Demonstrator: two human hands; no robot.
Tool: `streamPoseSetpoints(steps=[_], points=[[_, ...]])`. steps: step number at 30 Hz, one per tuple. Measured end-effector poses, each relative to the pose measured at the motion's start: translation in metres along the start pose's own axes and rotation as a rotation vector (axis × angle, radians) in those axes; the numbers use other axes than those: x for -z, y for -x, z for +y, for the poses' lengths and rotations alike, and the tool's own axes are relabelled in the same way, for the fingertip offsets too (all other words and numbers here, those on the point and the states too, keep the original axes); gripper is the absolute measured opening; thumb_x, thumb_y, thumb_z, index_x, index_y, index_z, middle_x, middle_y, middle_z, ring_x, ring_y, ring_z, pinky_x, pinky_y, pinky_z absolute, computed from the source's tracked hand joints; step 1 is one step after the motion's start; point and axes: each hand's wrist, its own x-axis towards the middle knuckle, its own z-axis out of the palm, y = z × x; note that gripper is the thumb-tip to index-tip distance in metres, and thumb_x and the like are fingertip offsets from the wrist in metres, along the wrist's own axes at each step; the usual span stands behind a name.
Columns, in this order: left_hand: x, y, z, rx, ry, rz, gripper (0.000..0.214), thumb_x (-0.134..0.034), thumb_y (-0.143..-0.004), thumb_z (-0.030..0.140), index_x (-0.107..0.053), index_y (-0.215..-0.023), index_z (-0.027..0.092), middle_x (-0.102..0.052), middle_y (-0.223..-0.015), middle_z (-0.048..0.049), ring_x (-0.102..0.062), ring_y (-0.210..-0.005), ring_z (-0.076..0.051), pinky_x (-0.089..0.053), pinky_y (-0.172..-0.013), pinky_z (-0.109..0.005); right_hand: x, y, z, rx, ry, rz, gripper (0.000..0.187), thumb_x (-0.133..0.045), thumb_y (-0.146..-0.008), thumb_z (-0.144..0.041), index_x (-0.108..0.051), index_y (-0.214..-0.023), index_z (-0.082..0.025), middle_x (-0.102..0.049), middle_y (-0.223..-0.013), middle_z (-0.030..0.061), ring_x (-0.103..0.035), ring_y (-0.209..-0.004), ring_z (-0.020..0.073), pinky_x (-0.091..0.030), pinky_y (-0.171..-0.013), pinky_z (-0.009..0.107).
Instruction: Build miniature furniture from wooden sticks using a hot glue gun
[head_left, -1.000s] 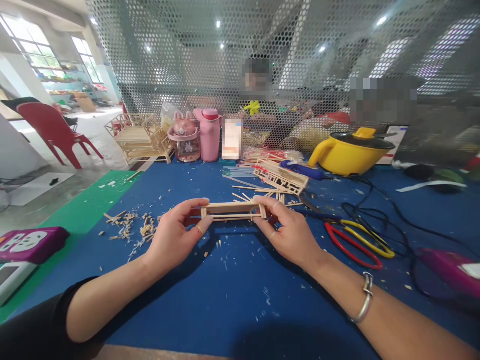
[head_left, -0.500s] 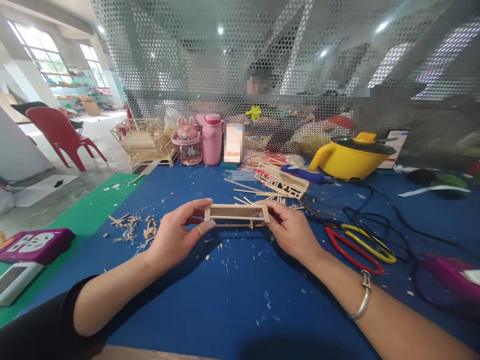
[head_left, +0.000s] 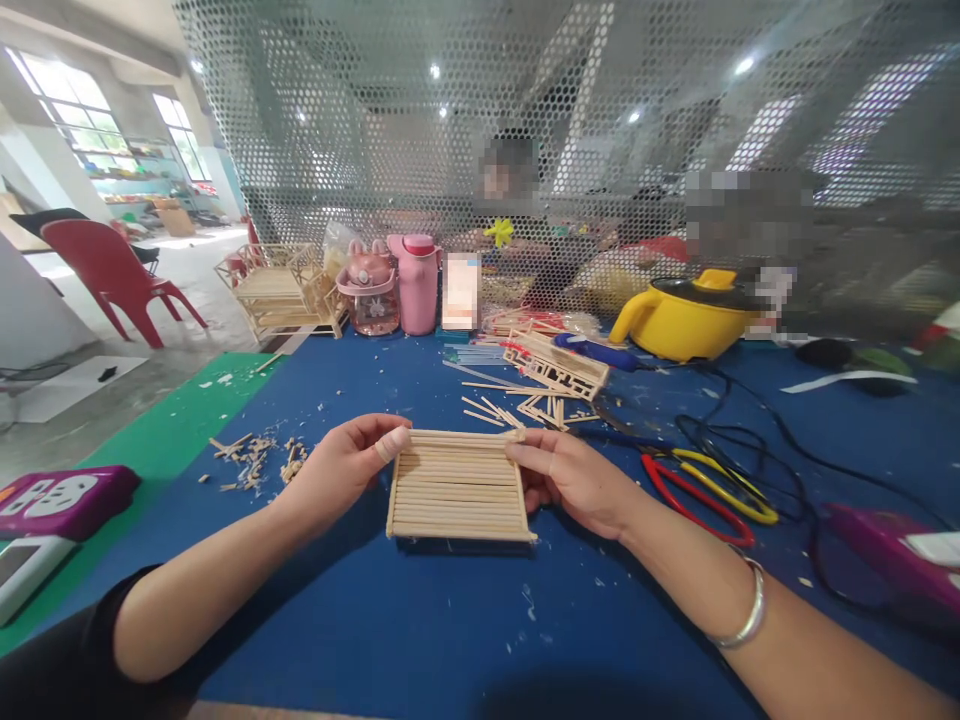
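A small panel of light wooden sticks [head_left: 459, 490], laid side by side in a frame, is held between my two hands above the blue table [head_left: 420, 640]. My left hand [head_left: 349, 460] pinches its upper left corner, thumb on the face. At the upper right corner my right hand [head_left: 574, 470] grips it, with some fingers hidden behind. The panel's flat slatted face is turned up toward me. Just beyond it lie loose wooden sticks [head_left: 491, 410] and a framed stick piece [head_left: 559, 365].
Stick offcuts [head_left: 247, 460] lie to the left, near a purple power strip [head_left: 67, 500]. Red-and-yellow-handled pliers [head_left: 697, 500] and black cables rest at right. Behind stand a stick model [head_left: 285, 290], pink bottle [head_left: 418, 285], phone [head_left: 460, 290], blue glue gun [head_left: 596, 350] and yellow pot [head_left: 690, 315].
The wooden piece has been tipped, so its slatted face shows instead of its narrow open side. Both hands still hold it. The whole view has shifted slightly.
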Motion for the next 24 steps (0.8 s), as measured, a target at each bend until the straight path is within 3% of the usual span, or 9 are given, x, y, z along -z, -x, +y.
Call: streamPoseSetpoints(steps=[4,9,18,24], points=[[0.002,-0.002,-0.006,0.053,-0.030,-0.053,0.052,-0.063,-0.072,0.061,-0.067,-0.094,0.014,-0.067,-0.081,-0.0063,-0.059,-0.066,-0.015,-0.046,-0.052,-0.023,-0.001,0.000,0.002,-0.018,-0.019,-0.025,0.023,-0.065,-0.074,-0.027,-0.054,-0.093,-0.020,-0.064,-0.074,-0.0011,-0.062,-0.061,0.0114,-0.052,-0.053,0.024],[0.004,-0.005,-0.013,0.154,-0.033,-0.126,0.050,-0.065,-0.070,0.060,-0.068,-0.090,0.014,-0.068,-0.079,-0.0053,-0.062,-0.068,-0.015,-0.052,-0.061,-0.027,0.000,-0.001,0.003,-0.079,0.026,-0.027,0.017,-0.060,-0.078,-0.020,-0.052,-0.094,-0.019,-0.063,-0.067,-0.0020,-0.061,-0.056,0.0097,-0.051,-0.049,0.021],[0.003,-0.004,-0.012,0.245,0.172,-0.170,0.047,-0.067,-0.071,0.056,-0.065,-0.088,0.012,-0.066,-0.072,-0.0039,-0.060,-0.060,-0.011,-0.051,-0.060,-0.025,-0.002,0.000,0.001,-0.108,0.000,-0.015,0.013,-0.057,-0.081,-0.023,-0.051,-0.092,-0.020,-0.056,-0.055,-0.0061,-0.051,-0.043,0.0057,-0.037,-0.037,0.012],[0.002,-0.004,-0.008,0.241,0.367,-0.175,0.040,-0.061,-0.080,0.052,-0.065,-0.087,0.013,-0.055,-0.064,0.0010,-0.051,-0.052,-0.006,-0.049,-0.051,-0.016,0.002,-0.003,0.003,-0.092,0.008,-0.004,0.017,-0.059,-0.080,-0.023,-0.050,-0.095,-0.020,-0.056,-0.058,-0.0061,-0.051,-0.045,0.0054,-0.037,-0.037,0.012]])
